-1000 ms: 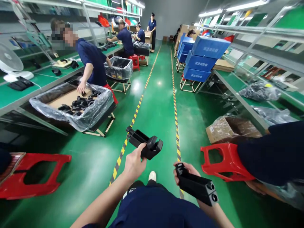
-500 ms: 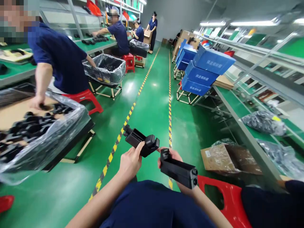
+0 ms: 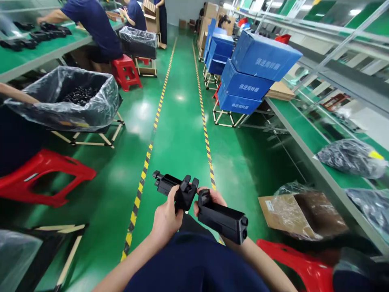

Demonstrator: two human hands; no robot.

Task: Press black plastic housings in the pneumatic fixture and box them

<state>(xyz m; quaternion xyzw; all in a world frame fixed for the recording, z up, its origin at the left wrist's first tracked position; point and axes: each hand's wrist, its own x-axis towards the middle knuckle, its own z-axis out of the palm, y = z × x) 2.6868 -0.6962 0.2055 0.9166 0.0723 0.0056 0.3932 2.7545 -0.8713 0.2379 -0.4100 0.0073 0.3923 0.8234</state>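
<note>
My left hand grips a long black plastic housing, thumb on top. It has an open trough, two prongs at the near end and small knobs at the far left end. My right hand is closed around a second, similar black plastic housing, which points down to the right and ends in two round knobs. The inner ends of both housings are close together in front of my body. Most of my right hand's fingers are hidden behind its housing.
A green aisle floor runs ahead between striped tapes. To the left are a red stool, a plastic-lined bin of black parts and seated people. On the right stand stacked blue boxes, an open carton and a workbench.
My view has moved forward along the aisle; the nearest left bin and worker have mostly slipped out of view. Both hands still hold their housings, with the left one turned slightly.
</note>
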